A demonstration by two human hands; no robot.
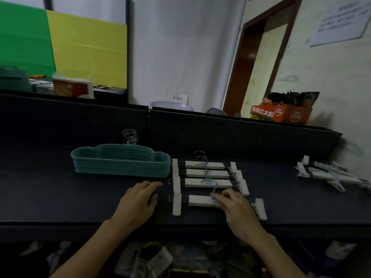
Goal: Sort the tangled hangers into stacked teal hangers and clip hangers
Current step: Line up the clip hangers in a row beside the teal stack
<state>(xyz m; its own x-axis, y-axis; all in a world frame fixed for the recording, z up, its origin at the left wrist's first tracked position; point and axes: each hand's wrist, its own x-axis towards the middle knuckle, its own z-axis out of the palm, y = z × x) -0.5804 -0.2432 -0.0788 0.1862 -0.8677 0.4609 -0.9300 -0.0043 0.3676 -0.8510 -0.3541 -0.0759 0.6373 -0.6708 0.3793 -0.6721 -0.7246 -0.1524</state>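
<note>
A neat stack of teal hangers [120, 162] lies on the dark table [60, 197], its metal hooks pointing to the back. Right of it several white clip hangers [204, 173] lie in a row, one behind the other. My right hand [234, 205] rests with straight fingers on the nearest clip hanger [200, 200], covering its right half. My left hand [140, 199] lies flat on the table just left of the clip hangers, holding nothing. A further heap of clip hangers [329, 174] lies at the table's far right.
A dark partition wall [220, 131] runs along the back of the table. Behind it stand an orange carton [281, 113], a pale basin [172, 106] and a teal container [14, 79]. Packets and clutter lie below the table's front edge [160, 257].
</note>
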